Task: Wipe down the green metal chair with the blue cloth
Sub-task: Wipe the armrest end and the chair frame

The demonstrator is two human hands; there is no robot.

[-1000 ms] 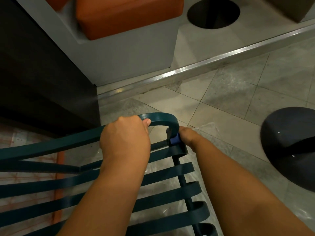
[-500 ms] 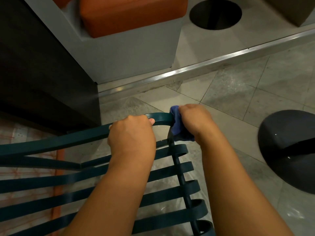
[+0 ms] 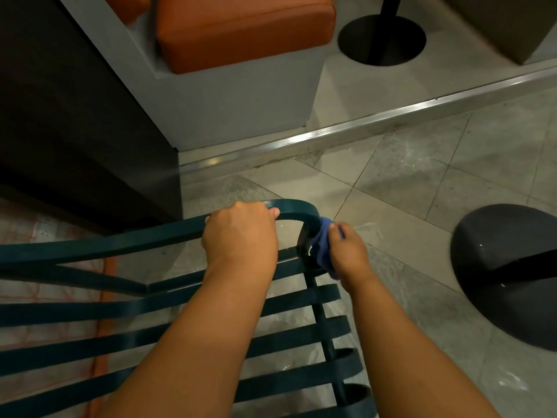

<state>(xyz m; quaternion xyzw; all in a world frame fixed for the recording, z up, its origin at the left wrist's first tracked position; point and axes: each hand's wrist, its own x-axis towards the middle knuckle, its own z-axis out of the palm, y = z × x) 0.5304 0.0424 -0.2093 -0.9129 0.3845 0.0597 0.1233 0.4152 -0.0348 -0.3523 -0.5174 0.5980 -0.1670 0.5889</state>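
Note:
The green metal chair [image 3: 99,245] fills the lower left, its slatted seat running under my forearms. My left hand [image 3: 239,236] grips the top rail near its curved right corner. My right hand [image 3: 346,251] holds the bunched blue cloth [image 3: 322,251] against the outer side of that corner, where the rail bends down into the upright. Most of the cloth is hidden behind my fingers and the rail.
A dark round table base [image 3: 509,276] sits on the tiled floor at right. Beyond a metal floor strip [image 3: 361,128] stand a grey bench with an orange cushion [image 3: 244,28] and a black pedestal base [image 3: 381,40]. A dark panel [image 3: 75,122] rises at left.
My right hand with the cloth first rose from below the rail's corner to its top, then slid down the outer side. My left hand kept its grip on the rail.

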